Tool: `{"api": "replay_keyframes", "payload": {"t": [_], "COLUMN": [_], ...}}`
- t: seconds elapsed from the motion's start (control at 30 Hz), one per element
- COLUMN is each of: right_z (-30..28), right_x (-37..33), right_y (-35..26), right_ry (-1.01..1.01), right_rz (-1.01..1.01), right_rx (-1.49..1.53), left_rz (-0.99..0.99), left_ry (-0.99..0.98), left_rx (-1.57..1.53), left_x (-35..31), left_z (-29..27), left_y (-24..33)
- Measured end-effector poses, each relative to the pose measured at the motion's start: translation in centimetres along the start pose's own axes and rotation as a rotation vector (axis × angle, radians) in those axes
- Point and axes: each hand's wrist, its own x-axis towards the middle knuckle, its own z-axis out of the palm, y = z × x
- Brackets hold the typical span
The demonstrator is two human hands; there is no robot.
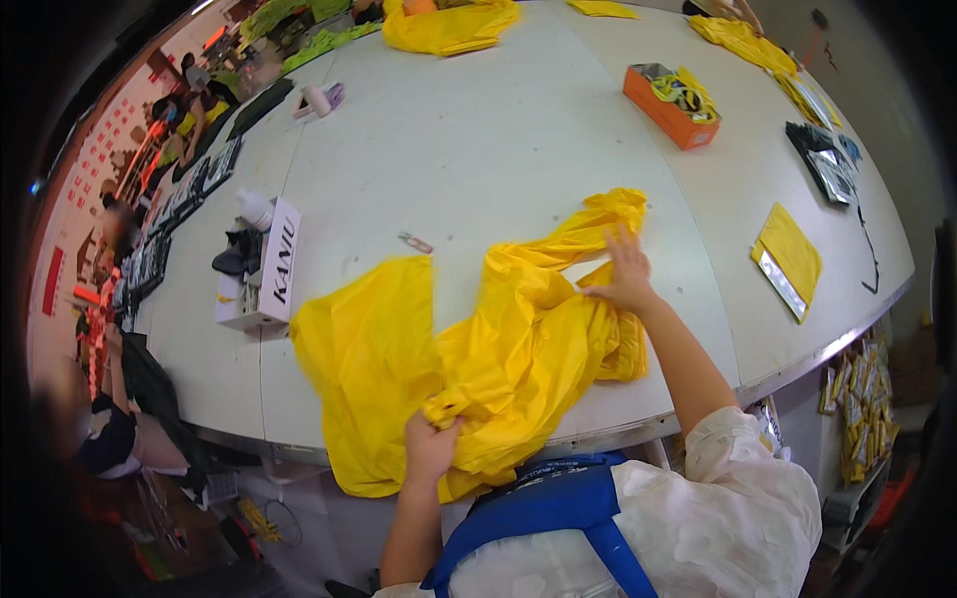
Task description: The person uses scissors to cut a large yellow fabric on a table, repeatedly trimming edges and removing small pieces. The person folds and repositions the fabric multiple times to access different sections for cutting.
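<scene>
A large crumpled yellow garment of thin shiny fabric lies spread over the near edge of a white table, part of it hanging over the rim. My left hand grips a bunched fold of it at the table's edge. My right hand lies flat on the fabric farther out, fingers spread, pressing the right part of the garment down.
A white box with dark items and a bottle stands left. An orange box with yellow cords sits far right. A folded yellow packet, dark packets and more yellow garments lie about. Other people sit at the left.
</scene>
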Motion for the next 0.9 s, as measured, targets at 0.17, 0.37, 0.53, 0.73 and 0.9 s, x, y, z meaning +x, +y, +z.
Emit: {"api": "replay_keyframes", "payload": {"t": [0.17,0.37,0.53,0.73,0.9], "right_z": [-0.7,-3.3,-8.2,-14.2,-27.2], "right_x": [2.6,-5.6,-9.7,-9.9,-11.8], "right_y": [-2.6,-7.6,-8.6,-2.4,-1.1], "right_ry": [-0.248,-0.815,-0.257,-0.035,0.169], "right_rz": [-0.324,-0.678,-0.715,-0.181,-0.289], "right_rx": [0.118,1.429,1.579,1.623,2.025], "left_rz": [0.328,0.467,0.423,0.425,0.4], "left_ry": [0.06,0.17,0.105,-0.116,-0.354], "left_rx": [-0.34,-0.586,-0.693,-0.788,-0.879], "left_x": [0.2,1.9,4.0,4.1,3.9], "left_z": [-1.1,-0.4,4.6,10.3,13.3], "left_y": [7.6,14.3,16.9,21.1,23.3]}}
